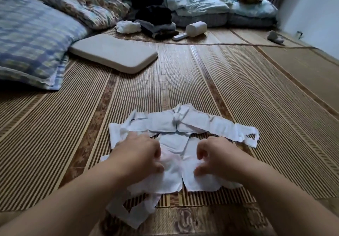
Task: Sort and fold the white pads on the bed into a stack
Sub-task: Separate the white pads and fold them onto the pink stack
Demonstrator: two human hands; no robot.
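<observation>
From the head view, the white pads (183,125) are lying spread on the woven mat (238,88), well in front of the flat cream cushion (113,52), on the side nearest the person. Some are overlapping in a loose row, and their edges are crumpled and uneven. One long strip is trailing toward the near edge of the mat.

The left hand (141,155) is resting on the pads nearest the person. Its fingers are curling down and together onto one pad, with the thumb pressing against the pad's edge. The right hand (214,155) is sitting just beside it, a little apart. Its fingers are bent and closing with the thumb on the neighbouring pad. The frame is soft here, so I cannot tell exactly which edge each hand is holding.

Between the cushion and the pads, a wide stretch of bare mat is lying open, and it is running on to the right of the cushion as well.

To the left of the cushion, a checked pillow (33,33) is overhanging the mat's edge. Behind the cushion, a crumpled white cloth (128,26), a pile of dark clothes (154,15) and a white roll (196,28) are sitting close together. Light blue bedding (198,4) is lying further back.
</observation>
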